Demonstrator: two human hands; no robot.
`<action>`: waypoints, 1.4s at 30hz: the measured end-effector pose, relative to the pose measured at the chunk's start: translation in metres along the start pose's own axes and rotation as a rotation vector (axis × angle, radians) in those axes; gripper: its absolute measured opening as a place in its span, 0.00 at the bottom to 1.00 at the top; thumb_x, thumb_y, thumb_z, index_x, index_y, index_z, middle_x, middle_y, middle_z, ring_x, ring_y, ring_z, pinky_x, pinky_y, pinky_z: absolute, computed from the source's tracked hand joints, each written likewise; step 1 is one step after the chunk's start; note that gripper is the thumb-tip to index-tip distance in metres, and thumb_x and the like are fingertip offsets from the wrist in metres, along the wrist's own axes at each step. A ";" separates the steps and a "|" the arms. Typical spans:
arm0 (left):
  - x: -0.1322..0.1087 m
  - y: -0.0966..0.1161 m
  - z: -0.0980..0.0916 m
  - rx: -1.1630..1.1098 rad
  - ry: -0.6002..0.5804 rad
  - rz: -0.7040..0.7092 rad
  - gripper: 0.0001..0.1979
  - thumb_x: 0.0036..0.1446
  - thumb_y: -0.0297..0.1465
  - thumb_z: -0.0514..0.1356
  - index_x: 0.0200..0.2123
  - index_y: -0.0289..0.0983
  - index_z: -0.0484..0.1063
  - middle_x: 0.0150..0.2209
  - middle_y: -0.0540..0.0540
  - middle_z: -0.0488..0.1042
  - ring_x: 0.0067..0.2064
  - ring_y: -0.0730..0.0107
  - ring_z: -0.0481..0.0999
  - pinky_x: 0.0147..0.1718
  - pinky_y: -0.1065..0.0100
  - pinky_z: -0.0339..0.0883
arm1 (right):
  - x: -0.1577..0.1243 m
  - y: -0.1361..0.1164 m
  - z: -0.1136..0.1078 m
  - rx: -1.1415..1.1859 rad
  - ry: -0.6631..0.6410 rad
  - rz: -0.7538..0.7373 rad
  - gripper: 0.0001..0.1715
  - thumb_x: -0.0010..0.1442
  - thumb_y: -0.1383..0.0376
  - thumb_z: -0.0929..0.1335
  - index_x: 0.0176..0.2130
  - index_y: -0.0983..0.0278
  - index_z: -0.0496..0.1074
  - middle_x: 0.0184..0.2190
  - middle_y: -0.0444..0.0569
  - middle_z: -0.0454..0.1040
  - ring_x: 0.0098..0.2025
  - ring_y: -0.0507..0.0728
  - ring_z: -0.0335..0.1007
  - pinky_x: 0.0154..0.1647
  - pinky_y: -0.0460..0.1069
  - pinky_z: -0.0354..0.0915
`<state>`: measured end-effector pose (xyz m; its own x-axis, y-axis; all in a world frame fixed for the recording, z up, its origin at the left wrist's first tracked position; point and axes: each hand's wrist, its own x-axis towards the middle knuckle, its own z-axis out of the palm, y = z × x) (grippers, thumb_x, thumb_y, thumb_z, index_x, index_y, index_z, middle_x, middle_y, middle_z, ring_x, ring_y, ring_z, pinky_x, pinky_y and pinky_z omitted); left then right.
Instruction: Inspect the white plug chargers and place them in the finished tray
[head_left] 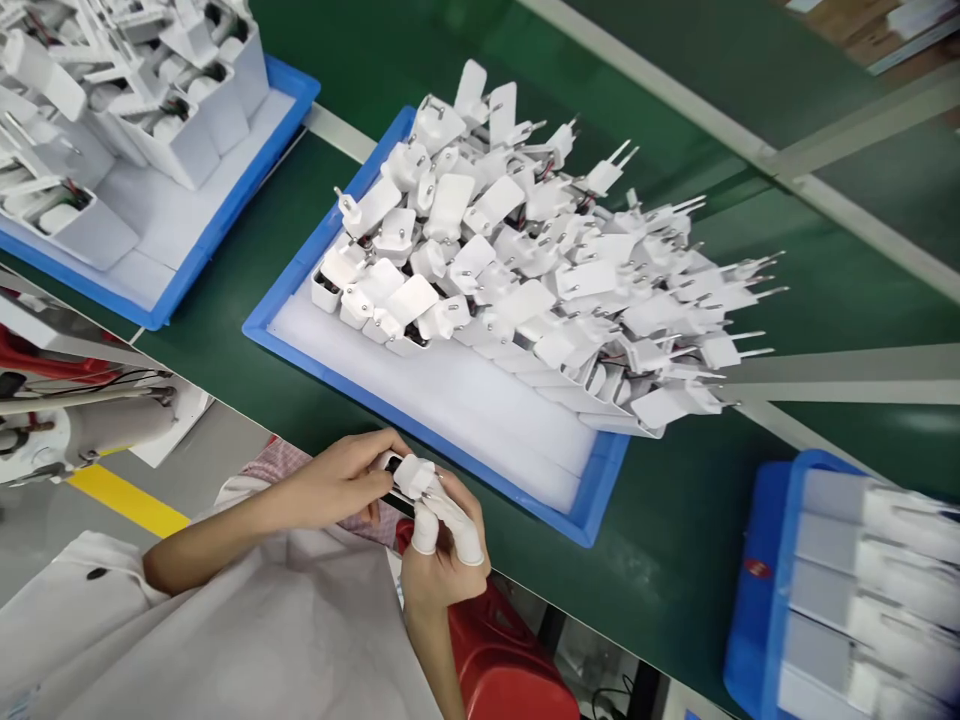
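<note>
Close to my body, in front of the bench edge, I hold a white plug adapter (413, 477) with metal pins and an opened housing. My left hand (352, 482) is closed round the housing, thumb on top near the dark opening. My right hand (448, 545), with white finger cots on its thumb and index finger, pinches the plug end by the pins. Just beyond both hands stands a blue tray (480, 462) with a white lining. Many similar white plug adapters (517, 250) stand packed in it, their pins sticking out.
Another blue tray (202, 270) at the upper left bears white housings (172, 130) with parts inside. At the lower right is a blue bin (761, 590) with white pieces in rows. A red stool (510, 670) stands below the green bench (660, 560).
</note>
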<state>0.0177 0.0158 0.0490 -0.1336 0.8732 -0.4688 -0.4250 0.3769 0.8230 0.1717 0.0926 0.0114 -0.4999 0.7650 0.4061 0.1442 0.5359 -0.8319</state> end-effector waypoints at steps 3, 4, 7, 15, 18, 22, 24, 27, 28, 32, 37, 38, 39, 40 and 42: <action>0.001 0.000 0.000 -0.020 -0.020 -0.014 0.09 0.60 0.27 0.53 0.43 0.37 0.69 0.32 0.52 0.72 0.25 0.73 0.76 0.28 0.70 0.74 | -0.002 -0.003 0.001 0.029 -0.011 0.012 0.15 0.63 0.73 0.68 0.46 0.57 0.75 0.46 0.51 0.77 0.47 0.61 0.77 0.42 0.57 0.77; 0.001 0.000 -0.002 -0.029 -0.035 -0.016 0.08 0.61 0.28 0.53 0.43 0.37 0.68 0.33 0.51 0.72 0.25 0.72 0.77 0.29 0.69 0.75 | 0.000 -0.002 -0.001 0.031 -0.042 -0.003 0.15 0.63 0.73 0.68 0.47 0.57 0.75 0.46 0.51 0.77 0.47 0.60 0.77 0.43 0.57 0.77; 0.001 -0.002 -0.005 -0.002 -0.037 0.010 0.08 0.63 0.30 0.53 0.44 0.37 0.67 0.35 0.50 0.74 0.27 0.70 0.78 0.30 0.67 0.75 | 0.007 0.003 -0.010 0.011 -0.167 -0.090 0.16 0.64 0.69 0.68 0.50 0.56 0.73 0.48 0.53 0.76 0.48 0.61 0.77 0.43 0.58 0.77; 0.000 0.000 -0.012 -0.076 -0.140 0.007 0.15 0.64 0.39 0.57 0.51 0.39 0.70 0.43 0.46 0.74 0.32 0.69 0.78 0.36 0.66 0.75 | 0.034 0.008 -0.022 0.031 -0.386 -0.295 0.24 0.62 0.75 0.68 0.55 0.57 0.70 0.50 0.56 0.77 0.52 0.63 0.76 0.46 0.60 0.77; 0.002 0.000 -0.015 -0.107 -0.193 0.021 0.23 0.64 0.47 0.55 0.54 0.38 0.70 0.41 0.45 0.75 0.32 0.67 0.79 0.35 0.65 0.75 | 0.041 0.007 -0.024 0.032 -0.449 -0.359 0.26 0.63 0.75 0.67 0.57 0.56 0.68 0.52 0.57 0.76 0.53 0.64 0.76 0.45 0.61 0.77; 0.002 -0.003 -0.014 -0.043 -0.159 0.028 0.25 0.64 0.50 0.55 0.55 0.39 0.68 0.41 0.45 0.74 0.32 0.68 0.78 0.34 0.65 0.74 | 0.046 0.005 -0.026 -0.005 -0.493 -0.406 0.28 0.64 0.75 0.66 0.59 0.55 0.66 0.54 0.57 0.76 0.53 0.63 0.75 0.44 0.60 0.77; 0.001 -0.004 -0.012 -0.010 -0.143 0.045 0.23 0.65 0.49 0.55 0.54 0.39 0.68 0.42 0.46 0.72 0.32 0.70 0.77 0.34 0.66 0.74 | 0.046 0.004 -0.026 -0.023 -0.515 -0.402 0.29 0.64 0.75 0.66 0.60 0.55 0.66 0.54 0.56 0.76 0.52 0.62 0.75 0.44 0.59 0.77; 0.001 -0.003 -0.010 -0.011 -0.147 0.050 0.21 0.67 0.48 0.52 0.50 0.38 0.68 0.37 0.47 0.72 0.31 0.69 0.77 0.33 0.66 0.74 | 0.044 0.000 -0.025 -0.102 -0.554 -0.393 0.30 0.64 0.74 0.66 0.62 0.55 0.64 0.55 0.55 0.75 0.52 0.62 0.74 0.45 0.59 0.76; 0.001 -0.002 -0.009 -0.010 -0.142 0.046 0.21 0.67 0.48 0.51 0.49 0.37 0.68 0.36 0.48 0.72 0.31 0.69 0.77 0.33 0.66 0.75 | 0.043 -0.002 -0.025 -0.137 -0.555 -0.399 0.30 0.64 0.73 0.66 0.62 0.55 0.63 0.55 0.55 0.75 0.52 0.62 0.73 0.45 0.59 0.76; -0.001 -0.001 -0.006 0.023 -0.093 0.059 0.22 0.68 0.48 0.50 0.49 0.37 0.67 0.37 0.47 0.72 0.29 0.69 0.76 0.33 0.64 0.75 | 0.040 -0.007 -0.030 -0.180 -0.519 -0.376 0.27 0.64 0.72 0.67 0.60 0.55 0.66 0.55 0.54 0.75 0.54 0.64 0.69 0.49 0.62 0.73; -0.007 -0.005 0.001 0.086 -0.008 0.100 0.24 0.69 0.49 0.47 0.54 0.37 0.66 0.41 0.44 0.72 0.29 0.71 0.75 0.31 0.67 0.73 | 0.040 0.003 -0.036 0.160 -0.542 0.218 0.14 0.68 0.62 0.64 0.53 0.57 0.70 0.51 0.54 0.76 0.36 0.57 0.76 0.33 0.54 0.76; -0.008 -0.006 0.002 0.099 0.004 0.092 0.24 0.69 0.48 0.46 0.56 0.37 0.65 0.41 0.44 0.72 0.29 0.71 0.75 0.31 0.67 0.72 | 0.040 0.005 -0.036 0.271 -0.536 0.376 0.14 0.67 0.59 0.65 0.52 0.58 0.69 0.49 0.54 0.77 0.30 0.55 0.75 0.27 0.52 0.74; -0.009 -0.007 0.003 0.109 0.013 0.082 0.25 0.70 0.48 0.46 0.58 0.37 0.64 0.41 0.43 0.73 0.30 0.71 0.75 0.31 0.68 0.72 | 0.040 0.007 -0.034 0.368 -0.531 0.512 0.15 0.66 0.57 0.66 0.50 0.58 0.68 0.47 0.54 0.77 0.26 0.53 0.73 0.23 0.50 0.73; -0.009 -0.009 0.004 0.119 0.024 0.076 0.25 0.70 0.47 0.46 0.59 0.38 0.63 0.44 0.42 0.74 0.30 0.71 0.75 0.32 0.68 0.72 | 0.040 0.008 -0.032 0.441 -0.532 0.616 0.16 0.64 0.55 0.67 0.48 0.59 0.67 0.46 0.53 0.77 0.24 0.53 0.72 0.21 0.50 0.72; -0.010 -0.011 0.004 0.133 0.055 0.079 0.25 0.70 0.47 0.46 0.62 0.40 0.62 0.52 0.40 0.72 0.31 0.72 0.75 0.33 0.67 0.73 | 0.040 0.006 -0.028 0.505 -0.532 0.724 0.16 0.61 0.54 0.70 0.43 0.59 0.65 0.45 0.52 0.77 0.24 0.53 0.73 0.23 0.51 0.74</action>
<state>0.0276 0.0046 0.0459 -0.2120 0.8850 -0.4145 -0.2893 0.3483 0.8916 0.1764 0.1369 0.0333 -0.7672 0.5216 -0.3732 0.2471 -0.2967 -0.9225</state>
